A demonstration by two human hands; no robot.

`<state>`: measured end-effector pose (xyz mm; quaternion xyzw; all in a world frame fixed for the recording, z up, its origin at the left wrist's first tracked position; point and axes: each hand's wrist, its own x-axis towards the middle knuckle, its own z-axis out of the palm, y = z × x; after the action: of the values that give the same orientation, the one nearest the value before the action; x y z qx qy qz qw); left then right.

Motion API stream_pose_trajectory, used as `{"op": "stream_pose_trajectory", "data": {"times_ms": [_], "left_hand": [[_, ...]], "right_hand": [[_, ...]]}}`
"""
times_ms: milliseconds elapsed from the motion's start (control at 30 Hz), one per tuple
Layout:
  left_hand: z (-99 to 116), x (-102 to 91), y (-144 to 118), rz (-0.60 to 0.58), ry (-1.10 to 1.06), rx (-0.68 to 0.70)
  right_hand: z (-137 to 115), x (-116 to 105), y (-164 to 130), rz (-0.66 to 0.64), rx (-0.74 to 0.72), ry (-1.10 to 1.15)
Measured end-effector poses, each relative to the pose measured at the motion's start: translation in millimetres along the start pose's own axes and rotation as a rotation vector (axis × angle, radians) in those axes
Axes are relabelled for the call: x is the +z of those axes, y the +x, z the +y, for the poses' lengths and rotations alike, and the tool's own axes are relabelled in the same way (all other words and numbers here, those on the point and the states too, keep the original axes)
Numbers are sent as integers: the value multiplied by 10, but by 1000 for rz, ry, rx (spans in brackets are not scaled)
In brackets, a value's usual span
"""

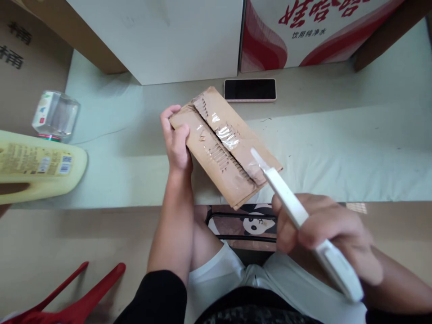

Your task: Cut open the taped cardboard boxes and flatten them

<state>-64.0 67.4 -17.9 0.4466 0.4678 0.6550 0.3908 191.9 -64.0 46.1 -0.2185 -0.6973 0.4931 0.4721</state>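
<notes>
A flat brown cardboard box (pixel 209 157) lies tilted on the pale green surface (pixel 337 148), with a strip of clear tape (pixel 224 135) along its centre seam. My left hand (pixel 176 139) grips the box's left end, thumb on top. My right hand (pixel 324 229) is closed around a white utility knife (pixel 303 220). The knife's blade tip (pixel 256 157) touches the lower right end of the taped seam.
A phone (pixel 250 89) lies face up behind the box. White and red-printed cartons (pixel 297 31) stand at the back. A clear bottle (pixel 56 114) and a yellow jug (pixel 37 164) sit at left. A red plastic object (pixel 77 301) shows at bottom left.
</notes>
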Motion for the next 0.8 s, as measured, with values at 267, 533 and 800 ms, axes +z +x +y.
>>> {"op": "stream_pose_trajectory", "data": {"times_ms": [267, 533, 800], "left_hand": [[49, 31, -15, 24, 57, -34], [-95, -51, 47, -57, -21, 100], [-222, -128, 107, -86, -38, 128]], "right_hand": [[201, 274, -67, -77, -216, -187], [132, 85, -22, -62, -373, -644], [303, 229, -83, 2, -420, -696]]}}
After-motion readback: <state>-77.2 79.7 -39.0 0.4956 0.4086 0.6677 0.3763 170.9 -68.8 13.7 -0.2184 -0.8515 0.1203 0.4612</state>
